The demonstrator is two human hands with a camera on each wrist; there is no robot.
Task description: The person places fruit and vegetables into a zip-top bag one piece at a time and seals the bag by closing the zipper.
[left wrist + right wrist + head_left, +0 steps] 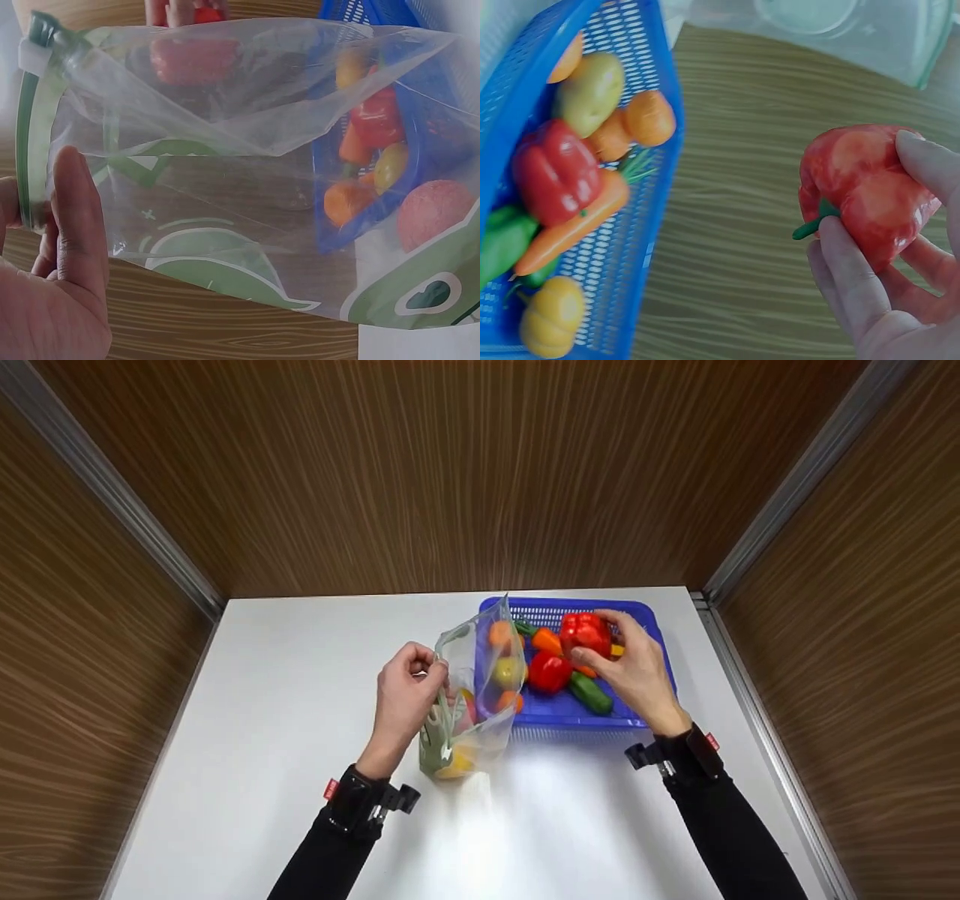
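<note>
We note the right hand (637, 671) fingers (930, 161) clamped around a red bell pepper (862, 191), lifted above the blue basket (645, 619); left hand (401, 701) fingers (75, 217) pinch the plastic bag (476, 690) rim.

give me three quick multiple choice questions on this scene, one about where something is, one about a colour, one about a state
1. Where does the basket sit?
A. far right of the table
B. near left corner
C. on the floor

2. What colour is the basket?
A. green
B. blue
C. white

3. What is the right hand doing?
A. resting flat
B. pinching the bag
C. holding a red pepper

Answers: 1 A, it lies by the table's far right edge. 2 B, its mesh wall is blue. 3 C, the fingers curl round the pepper, while the left hand holds the bag.
</note>
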